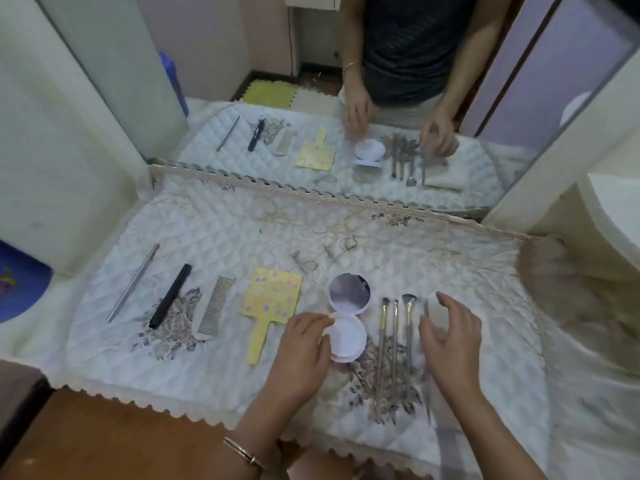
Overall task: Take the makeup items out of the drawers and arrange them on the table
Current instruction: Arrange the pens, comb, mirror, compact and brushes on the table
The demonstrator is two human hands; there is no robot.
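Observation:
On the quilted white cloth (pixel 242 233) a row of items lies from left to right: a silver stick (pixel 133 282), a black tube (pixel 170 295), a white comb (pixel 212 308), a yellow hand mirror (pixel 269 304), an open round compact (pixel 348 317) and several makeup brushes (pixel 394 344). My left hand (pixel 304 344) rests on the compact's lower half, fingers on its rim. My right hand (pixel 453 336) hovers with spread fingers just right of the brushes, holding nothing that I can see.
A wall mirror (pixel 346 109) at the table's back reflects the items and the person. A blue object (pixel 20 282) sits at the left edge. A blurred fuzzy shape (pixel 568 289) lies on the right. The table's front edge shows a scalloped lace trim (pixel 173 407).

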